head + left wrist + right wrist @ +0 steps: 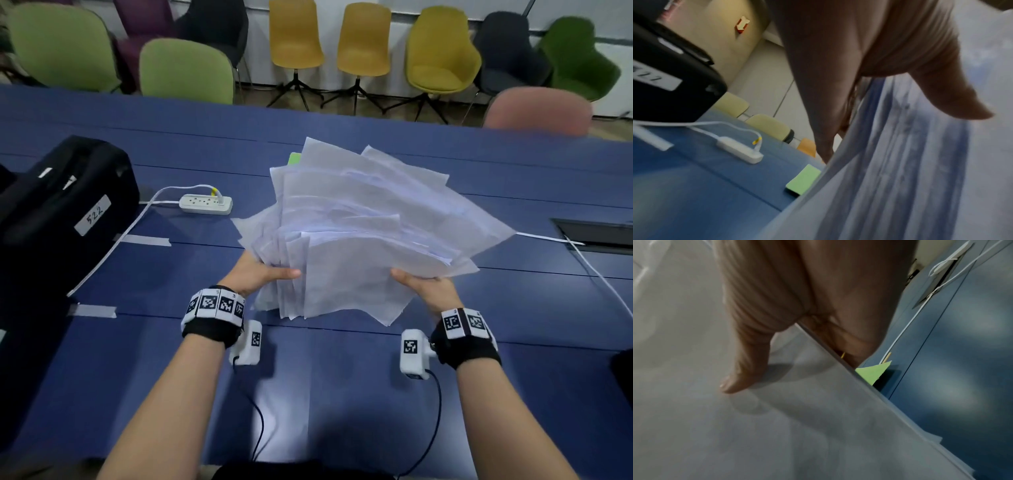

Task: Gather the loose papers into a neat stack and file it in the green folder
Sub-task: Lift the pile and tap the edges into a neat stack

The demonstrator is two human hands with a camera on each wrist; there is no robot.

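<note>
A ragged, fanned bundle of white papers (359,233) is lifted off the blue table, its sheets askew. My left hand (263,274) grips its near left edge, thumb on top and fingers underneath. My right hand (421,284) grips the near right edge the same way. In the left wrist view the papers (900,178) hang from the thumb and fingers. The right wrist view shows my thumb pressed on the top sheet (777,418). The green folder (294,159) lies on the table behind the bundle, mostly hidden; a corner shows as green folder (803,179) and green folder (873,371).
A black case (65,212) with a white label stands at the left. A white power strip (205,204) with its cable lies left of the papers. A cable hatch (596,233) and white cords sit at the right. Coloured chairs (186,70) line the table's far edge (342,120).
</note>
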